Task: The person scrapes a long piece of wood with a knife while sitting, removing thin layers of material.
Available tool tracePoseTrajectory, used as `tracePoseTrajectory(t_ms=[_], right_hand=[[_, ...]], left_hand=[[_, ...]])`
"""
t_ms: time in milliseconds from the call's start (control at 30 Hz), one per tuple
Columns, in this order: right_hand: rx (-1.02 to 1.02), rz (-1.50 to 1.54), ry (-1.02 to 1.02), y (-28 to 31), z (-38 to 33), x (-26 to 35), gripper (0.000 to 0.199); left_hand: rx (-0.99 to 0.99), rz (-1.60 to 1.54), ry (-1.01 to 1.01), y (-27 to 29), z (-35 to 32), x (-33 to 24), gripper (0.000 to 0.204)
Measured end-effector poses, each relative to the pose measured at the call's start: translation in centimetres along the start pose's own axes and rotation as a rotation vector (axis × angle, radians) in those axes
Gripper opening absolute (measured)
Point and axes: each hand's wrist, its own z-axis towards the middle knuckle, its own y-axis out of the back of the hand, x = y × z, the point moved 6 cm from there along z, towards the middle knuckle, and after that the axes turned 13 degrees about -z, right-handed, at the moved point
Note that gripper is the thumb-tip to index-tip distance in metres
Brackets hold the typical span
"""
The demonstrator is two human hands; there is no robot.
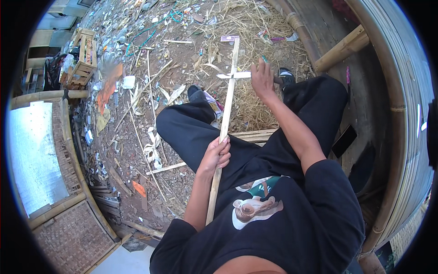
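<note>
My left hand [215, 155] is wrapped round the lower half of a long pale wooden strip [226, 109], which slants up and away between my legs. Across its upper part lies a short white crosspiece [241, 75], so the two form a cross. Fingers curled, my right hand [263, 81] is at the crosspiece's right end. A small teal bit [264, 59] shows just past those fingers; whether it is held cannot be made out. Beyond the strip's far tip is a small purple-and-white piece of paper [229, 39].
Litter and straw [255, 27] cover the dirt ground ahead. A wooden crate [84, 59] stands at the far left. Nearer on that side is a woven bamboo panel [73, 233]. A dark phone [344, 140] lies on planks at my right, beside a curved bamboo frame [397, 114].
</note>
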Motion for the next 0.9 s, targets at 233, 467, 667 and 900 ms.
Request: tracePoseTrajectory(t_ms=[233, 467, 667, 900], right_hand=[[0.068, 0.043, -0.014, -0.3, -0.1, -0.4, 0.014], [0.794, 0.446, -0.122, -3.0, -1.3, -1.3, 0.028], [0.623, 0.353, -0.064, 0.5, -0.7, -0.7, 0.023], [0.581, 0.366, 0.320, 3.4, -2.0, 2.5, 0.017]], left_hand=[[0.012, -0.008, -0.002, 0.0, 0.3, 0.1, 0.012], [0.029, -0.014, -0.008, 0.0, 1.4, -0.1, 0.013], [0.001, 0.013, -0.017, 0.0, 1.3, -0.2, 0.013], [0.000, 0.028, -0.036, 0.1, 1.2, 0.1, 0.014]])
